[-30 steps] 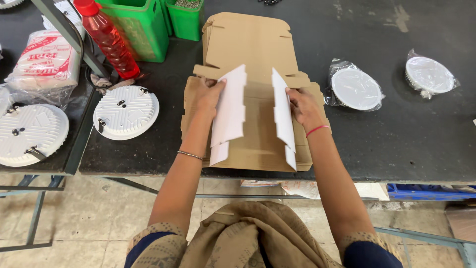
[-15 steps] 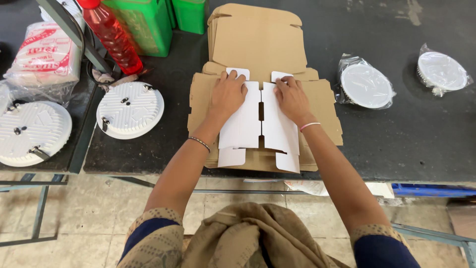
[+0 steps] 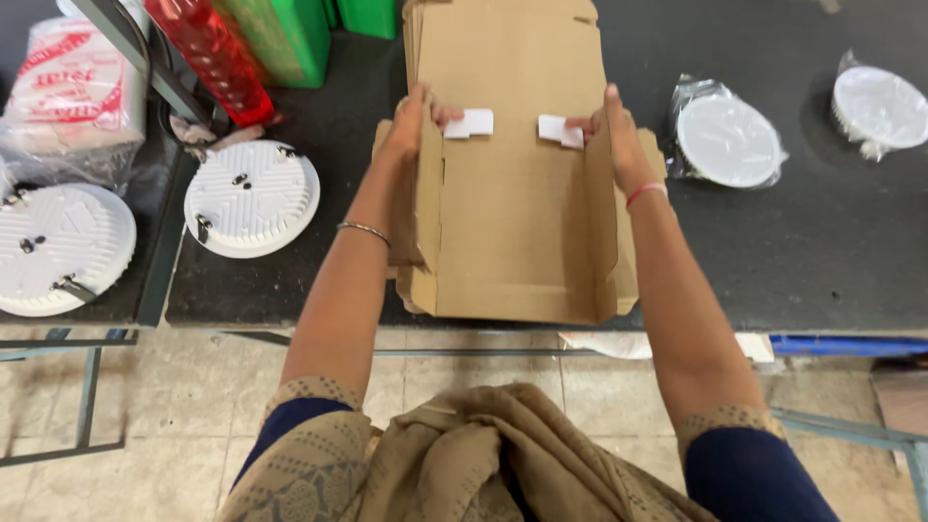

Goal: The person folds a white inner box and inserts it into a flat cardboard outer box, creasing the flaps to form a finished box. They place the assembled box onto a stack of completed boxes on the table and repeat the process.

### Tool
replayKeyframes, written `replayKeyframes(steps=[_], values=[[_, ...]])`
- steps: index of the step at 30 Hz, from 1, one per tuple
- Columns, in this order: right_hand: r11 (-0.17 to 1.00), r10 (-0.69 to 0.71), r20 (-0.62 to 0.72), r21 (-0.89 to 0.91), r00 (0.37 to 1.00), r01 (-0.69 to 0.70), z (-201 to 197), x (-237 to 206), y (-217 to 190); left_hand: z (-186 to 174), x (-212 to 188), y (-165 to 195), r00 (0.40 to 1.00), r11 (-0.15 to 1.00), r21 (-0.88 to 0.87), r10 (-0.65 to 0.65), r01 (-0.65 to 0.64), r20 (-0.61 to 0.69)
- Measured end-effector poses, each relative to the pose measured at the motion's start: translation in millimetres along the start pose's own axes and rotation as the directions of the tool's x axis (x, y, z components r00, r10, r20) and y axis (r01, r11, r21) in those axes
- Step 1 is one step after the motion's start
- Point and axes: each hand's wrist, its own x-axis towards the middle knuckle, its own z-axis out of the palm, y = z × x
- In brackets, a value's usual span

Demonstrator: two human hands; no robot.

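Observation:
A brown cardboard box blank (image 3: 517, 232) lies on the dark table (image 3: 831, 251) in front of me, on top of a stack of flat blanks (image 3: 503, 48). Its two long side flaps stand upright. My left hand (image 3: 411, 121) grips the far end of the left flap, thumb inside by a small white tab (image 3: 469, 123). On the right flap's far end my right hand (image 3: 614, 130) does the same, fingers pinching the other white tab (image 3: 559, 130).
Two white round lamp housings (image 3: 251, 196) (image 3: 60, 246) lie back-up at the left. Two more bagged ones (image 3: 727, 140) (image 3: 880, 104) lie at the right. A red bottle (image 3: 211, 58), green bins (image 3: 280, 39) and a wrapped packet (image 3: 68, 97) stand at the back left.
The white inner flaps, pressed flat half a second ago, are folded away. Both side walls now stand up and my hands have moved to their far ends.

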Motion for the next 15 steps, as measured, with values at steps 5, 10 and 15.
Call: replayKeyframes(steps=[5,10,15], values=[[0.992,-0.042,-0.057,0.121,0.998,0.049,-25.4,-27.7,-0.5,-15.8,-68.0,18.4,0.949,0.977,0.212,0.052,0.015,-0.311],[0.932,-0.087,-0.346,0.304,0.934,0.199,-50.7,-164.2,2.1,1.4,-236.0,14.6,0.655,0.864,0.325,0.503,-0.384,-0.564],[0.962,-0.236,-0.471,0.013,0.850,0.274,14.5,-294.3,-16.9,63.2,-339.1,-4.7,0.675,0.584,0.689,0.714,-0.429,-0.185]])
